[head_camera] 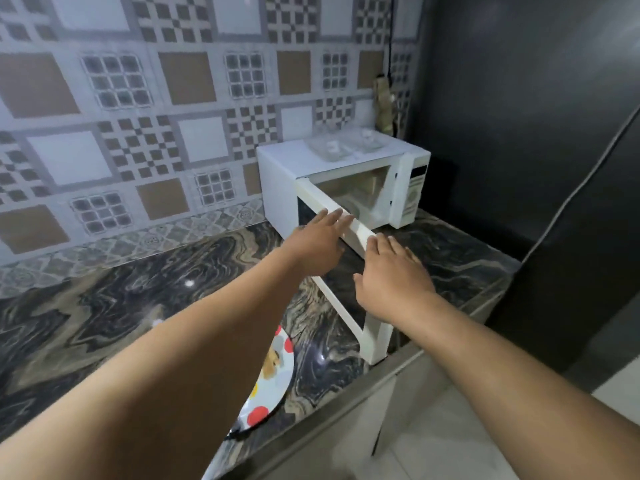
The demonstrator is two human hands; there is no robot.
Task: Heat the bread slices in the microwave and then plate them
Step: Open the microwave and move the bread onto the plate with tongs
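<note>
Both hands reach forward with fingers straight: the left hand (317, 245) lies flat on the top edge of the open microwave door (349, 271), and the right hand (391, 275) rests open against the same door a little nearer the camera, neither gripping anything. The door swings out over the dark marbled worktop (121, 306) from the white microwave (343, 181), which carries clear glass dishes (346, 143) on top. Bread (272, 363) lies on a spotted plate (273, 393), partly hidden under the left forearm.
</note>
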